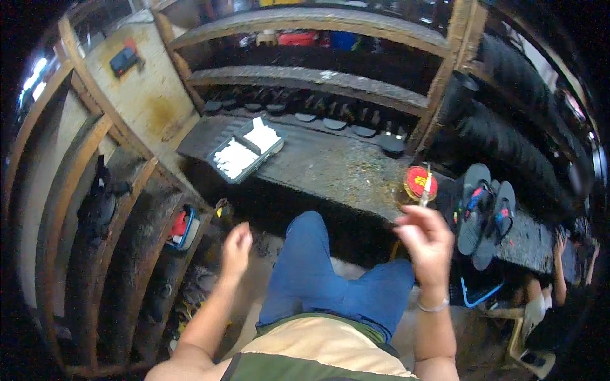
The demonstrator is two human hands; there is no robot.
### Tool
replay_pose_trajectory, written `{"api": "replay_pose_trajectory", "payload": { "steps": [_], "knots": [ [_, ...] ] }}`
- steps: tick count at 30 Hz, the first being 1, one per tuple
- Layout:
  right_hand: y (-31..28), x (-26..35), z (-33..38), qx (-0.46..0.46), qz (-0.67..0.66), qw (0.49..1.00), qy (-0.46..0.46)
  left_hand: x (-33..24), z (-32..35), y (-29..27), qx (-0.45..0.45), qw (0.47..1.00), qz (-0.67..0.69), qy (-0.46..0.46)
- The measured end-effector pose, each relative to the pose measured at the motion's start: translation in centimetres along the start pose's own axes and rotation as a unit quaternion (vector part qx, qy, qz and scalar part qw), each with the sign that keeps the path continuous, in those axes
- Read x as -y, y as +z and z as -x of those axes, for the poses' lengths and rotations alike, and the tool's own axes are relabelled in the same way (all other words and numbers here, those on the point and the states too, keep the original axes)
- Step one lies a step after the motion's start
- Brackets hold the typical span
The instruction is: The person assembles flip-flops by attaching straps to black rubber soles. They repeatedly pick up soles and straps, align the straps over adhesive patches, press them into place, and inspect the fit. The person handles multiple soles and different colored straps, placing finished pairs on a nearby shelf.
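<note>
My left hand [238,245] hangs in the air left of my knee, its fingers curled in, with nothing seen in them. Over the right side of the bench my right hand [427,238] is raised, pinching a thin pale stick-like tool [426,187] whose exact kind I cannot make out. The tool points up in front of a round jar with a red and yellow top [417,180]. To the right of that hand, dark flip-flops [473,206] with pink and blue marks on their straps stand together at the bench's edge.
A divided tray [265,159] of small white pieces sits on the dark bench [318,168]. Dark soles [334,124] line the bench's back below wooden shelves [311,77]. At left stands a slatted rack [121,235]. Another person's arm [559,267] reaches in at far right.
</note>
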State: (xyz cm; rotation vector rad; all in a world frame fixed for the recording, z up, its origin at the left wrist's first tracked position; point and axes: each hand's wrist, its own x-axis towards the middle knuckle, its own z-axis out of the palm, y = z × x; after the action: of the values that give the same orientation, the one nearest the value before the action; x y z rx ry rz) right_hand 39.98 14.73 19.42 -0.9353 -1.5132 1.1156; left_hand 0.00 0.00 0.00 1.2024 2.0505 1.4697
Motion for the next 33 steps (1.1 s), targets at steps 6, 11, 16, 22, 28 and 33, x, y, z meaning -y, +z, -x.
{"api": "replay_pose_trajectory", "payload": {
  "steps": [6,11,16,22,28,33],
  "knots": [
    [10.6,-14.1,-10.3,0.088,0.196,0.968,-0.132,21.6,21.8,-0.3,0.240,0.836,-0.206,-0.448],
    [16.9,-21.3,-18.3,0.056,0.244,0.968,0.010,21.4,21.0,0.0,0.171,0.799,-0.285,-0.501],
    [17.5,-22.2,-17.3,0.056,0.256,0.964,-0.048,19.0,18.8,-0.3,0.128,0.796,-0.269,-0.527],
    [17.6,-21.7,-17.0,0.046,0.242,0.968,-0.038,18.1,17.5,0.1,0.122,0.815,-0.252,-0.507],
    [17.8,-21.7,-16.8,0.038,0.250,0.966,-0.050,18.5,17.6,0.3,0.107,0.829,-0.235,-0.495],
    [17.8,-21.7,-16.7,0.063,0.279,0.954,-0.091,17.6,20.3,1.3,0.087,0.833,-0.215,-0.502]
  ]
}}
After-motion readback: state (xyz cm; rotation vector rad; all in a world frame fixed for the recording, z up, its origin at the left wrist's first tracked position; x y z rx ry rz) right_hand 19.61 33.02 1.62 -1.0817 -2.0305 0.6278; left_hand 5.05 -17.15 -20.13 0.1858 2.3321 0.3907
